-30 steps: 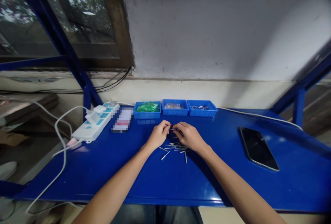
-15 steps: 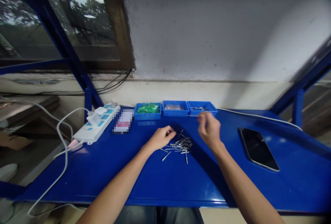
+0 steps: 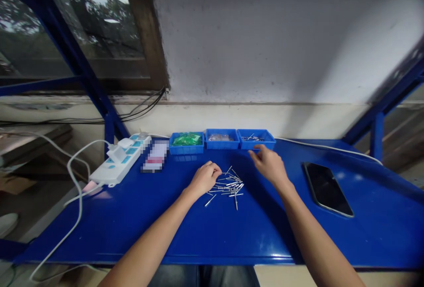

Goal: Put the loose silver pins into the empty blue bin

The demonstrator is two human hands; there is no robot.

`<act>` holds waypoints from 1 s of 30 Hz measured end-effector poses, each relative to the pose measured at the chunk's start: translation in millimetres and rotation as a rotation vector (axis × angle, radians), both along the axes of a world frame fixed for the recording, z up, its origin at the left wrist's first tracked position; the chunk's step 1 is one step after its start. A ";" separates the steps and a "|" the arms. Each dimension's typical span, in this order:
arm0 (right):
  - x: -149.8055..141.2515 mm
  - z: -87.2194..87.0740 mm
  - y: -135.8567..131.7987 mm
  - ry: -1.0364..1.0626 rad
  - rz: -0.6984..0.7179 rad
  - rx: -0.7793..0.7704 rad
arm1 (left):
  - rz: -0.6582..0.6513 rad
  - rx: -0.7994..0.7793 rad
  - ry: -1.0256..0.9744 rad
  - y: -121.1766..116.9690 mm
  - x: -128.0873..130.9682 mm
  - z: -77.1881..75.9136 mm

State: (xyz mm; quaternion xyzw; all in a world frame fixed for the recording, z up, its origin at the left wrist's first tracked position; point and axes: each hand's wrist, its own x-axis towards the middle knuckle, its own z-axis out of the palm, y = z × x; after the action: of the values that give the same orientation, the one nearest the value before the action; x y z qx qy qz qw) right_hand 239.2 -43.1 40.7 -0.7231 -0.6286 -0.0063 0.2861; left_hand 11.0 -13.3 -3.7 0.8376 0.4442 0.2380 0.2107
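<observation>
Right hand (image 3: 270,165) open, empty, beside right tray (image 3: 256,139). Left hand (image 3: 203,179) curled at pin pile (image 3: 228,184), contents unclear. Next: pinch one pin.

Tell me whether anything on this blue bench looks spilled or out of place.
Metal pins lie scattered loose on the blue table between the left hand and right hand, while others sit in the right-most tray.

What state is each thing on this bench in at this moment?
left hand: loosely curled, at the pin pile's edge
right hand: open, empty, just before the right bin
metal pins: loose pile on the table
right bin: holds a few pins
middle bin: holds clear bits
left bin: holds green pieces
phone: screen dark, lying flat
power strip: plug inserted
</observation>
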 end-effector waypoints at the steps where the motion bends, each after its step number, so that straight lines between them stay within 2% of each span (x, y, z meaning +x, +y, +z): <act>1: -9.3 -3.2 -1.7 0.010 0.100 -0.003 | 0.010 0.006 -0.018 0.3 -0.3 0.6; 4: -38.8 -10.0 -7.3 -0.024 0.396 0.029 | 0.054 0.016 -0.062 1.5 -1.1 3.8; 6: -54.0 -13.1 -9.8 -0.095 0.500 0.055 | 0.080 0.010 -0.097 3.2 -2.1 5.0; 10: -67.4 -16.9 -10.4 -0.191 0.554 0.080 | 0.084 -0.044 -0.166 6.8 -4.5 3.8; 17: -66.6 -15.7 -8.5 -0.265 0.540 0.111 | 0.103 -0.050 -0.207 5.3 -5.8 4.3; 19: -60.7 -12.5 -8.2 -0.255 0.485 0.128 | 0.110 -0.066 -0.211 3.9 -6.1 5.8; 21: -51.0 -6.1 -8.9 -0.139 0.379 0.222 | 0.092 -0.084 -0.181 2.1 -6.2 7.2; 23: -39.1 4.2 -11.5 0.098 0.213 0.466 | 0.032 -0.074 -0.099 -0.5 -6.0 8.7; 25: -27.4 16.9 -15.4 0.357 0.014 0.807 | -0.032 -0.050 0.003 -3.3 -5.3 10.8; 27: -16.5 28.5 -18.2 0.503 -0.146 1.085 | -0.062 -0.047 0.078 -5.5 -4.2 13.7; 29: -5.5 34.6 -17.3 0.541 -0.248 1.218 | -0.074 -0.070 0.118 -6.1 -2.7 16.7; 30: 0.2 34.7 -15.3 0.513 -0.287 1.209 | -0.078 -0.082 0.132 -5.7 -1.8 17.9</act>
State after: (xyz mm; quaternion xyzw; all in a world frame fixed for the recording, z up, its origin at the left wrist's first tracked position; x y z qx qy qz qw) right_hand 239.4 -58.4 75.4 -0.4906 -0.3244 -0.2232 0.7774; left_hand 9.1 -19.0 14.2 0.8587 0.4338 0.1553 0.2242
